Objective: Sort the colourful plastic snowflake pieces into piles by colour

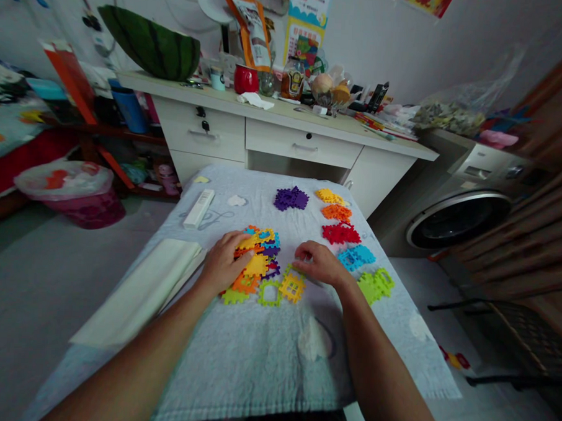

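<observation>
A mixed heap of toothed plastic building pieces (256, 265), in yellow, orange, green, blue and purple, lies mid-table. My left hand (223, 261) rests against the heap's left side, thumb and fingers apart over the pieces. At the heap's right, my right hand (320, 262) is low with curled fingers; what is in them, if anything, is hidden. Just below those fingertips lies a yellow window-shaped piece (292, 287). Beside it is a green frame piece (270, 293). Sorted by colour stand separate groups: purple (291, 199), yellow (329, 196), orange (337, 213), red (341, 233), blue (356, 257) and green (375, 285).
A grey-blue cloth (255, 371) covers the table. Left of the heap lie a folded cream sheet (135, 294) and a small white box (199, 209). Behind stands a white desk (284, 136) bearing a watermelon piece (151, 43) and jars. A washing machine (453, 199) stands right.
</observation>
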A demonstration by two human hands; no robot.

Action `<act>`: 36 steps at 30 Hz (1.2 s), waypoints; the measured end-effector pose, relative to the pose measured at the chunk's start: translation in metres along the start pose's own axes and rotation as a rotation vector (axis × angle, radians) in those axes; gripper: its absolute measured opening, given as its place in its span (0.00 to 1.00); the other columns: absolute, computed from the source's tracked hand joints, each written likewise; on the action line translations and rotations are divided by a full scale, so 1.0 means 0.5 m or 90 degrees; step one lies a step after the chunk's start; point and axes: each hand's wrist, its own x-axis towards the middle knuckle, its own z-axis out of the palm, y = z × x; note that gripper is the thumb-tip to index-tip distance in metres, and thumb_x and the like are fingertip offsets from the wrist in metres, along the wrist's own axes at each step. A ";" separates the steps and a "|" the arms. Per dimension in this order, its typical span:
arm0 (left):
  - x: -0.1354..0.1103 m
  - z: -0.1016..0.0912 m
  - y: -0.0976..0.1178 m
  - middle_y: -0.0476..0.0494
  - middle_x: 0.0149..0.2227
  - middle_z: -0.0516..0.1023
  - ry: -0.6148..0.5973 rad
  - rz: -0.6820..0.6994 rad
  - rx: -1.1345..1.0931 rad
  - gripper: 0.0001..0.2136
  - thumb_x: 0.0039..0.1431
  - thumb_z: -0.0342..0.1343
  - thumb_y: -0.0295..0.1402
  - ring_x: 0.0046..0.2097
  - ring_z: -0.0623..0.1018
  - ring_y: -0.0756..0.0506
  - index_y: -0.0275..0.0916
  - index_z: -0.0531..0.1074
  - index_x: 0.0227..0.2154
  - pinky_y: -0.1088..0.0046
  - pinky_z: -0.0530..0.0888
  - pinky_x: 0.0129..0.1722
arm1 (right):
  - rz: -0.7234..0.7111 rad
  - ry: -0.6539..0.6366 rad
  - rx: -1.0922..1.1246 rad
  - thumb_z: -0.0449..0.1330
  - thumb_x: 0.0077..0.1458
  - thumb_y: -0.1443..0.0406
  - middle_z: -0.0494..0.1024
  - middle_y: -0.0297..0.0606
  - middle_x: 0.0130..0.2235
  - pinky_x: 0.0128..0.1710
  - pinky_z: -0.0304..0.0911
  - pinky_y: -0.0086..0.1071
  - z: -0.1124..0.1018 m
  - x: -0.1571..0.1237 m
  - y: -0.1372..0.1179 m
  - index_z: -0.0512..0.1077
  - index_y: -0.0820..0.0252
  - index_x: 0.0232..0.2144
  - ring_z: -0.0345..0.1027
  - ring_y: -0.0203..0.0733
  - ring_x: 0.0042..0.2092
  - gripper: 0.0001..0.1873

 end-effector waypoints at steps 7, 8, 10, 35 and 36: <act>0.002 -0.009 0.013 0.42 0.54 0.70 -0.011 -0.006 -0.002 0.19 0.60 0.51 0.43 0.55 0.72 0.41 0.41 0.70 0.51 0.60 0.67 0.59 | -0.049 -0.107 -0.039 0.67 0.48 0.64 0.72 0.38 0.37 0.38 0.58 0.30 0.008 -0.013 -0.020 0.74 0.63 0.41 0.63 0.39 0.38 0.16; 0.003 -0.009 0.015 0.42 0.53 0.70 -0.012 -0.007 -0.002 0.19 0.60 0.51 0.43 0.56 0.71 0.41 0.41 0.70 0.51 0.60 0.67 0.59 | -0.052 -0.113 -0.039 0.66 0.49 0.64 0.71 0.38 0.38 0.38 0.58 0.30 0.009 -0.013 -0.020 0.74 0.63 0.41 0.63 0.38 0.38 0.15; 0.003 -0.009 0.015 0.41 0.53 0.70 -0.013 -0.011 -0.002 0.19 0.60 0.51 0.43 0.56 0.71 0.41 0.40 0.70 0.51 0.60 0.67 0.59 | -0.050 -0.117 -0.035 0.65 0.50 0.67 0.71 0.37 0.37 0.38 0.57 0.29 0.010 -0.013 -0.022 0.74 0.63 0.38 0.63 0.38 0.37 0.11; 0.001 -0.003 0.003 0.42 0.55 0.71 -0.003 -0.009 -0.006 0.18 0.60 0.51 0.42 0.56 0.72 0.41 0.43 0.70 0.51 0.59 0.67 0.59 | 0.117 0.213 0.232 0.63 0.45 0.62 0.63 0.28 0.23 0.25 0.50 0.26 -0.027 0.030 0.042 0.73 0.59 0.28 0.55 0.32 0.26 0.07; 0.001 -0.003 0.002 0.42 0.55 0.71 -0.002 -0.007 -0.007 0.18 0.60 0.51 0.42 0.56 0.72 0.41 0.43 0.70 0.51 0.58 0.67 0.59 | 0.125 0.228 0.203 0.63 0.46 0.62 0.61 0.27 0.22 0.25 0.49 0.26 -0.042 0.037 0.049 0.73 0.59 0.29 0.54 0.32 0.25 0.07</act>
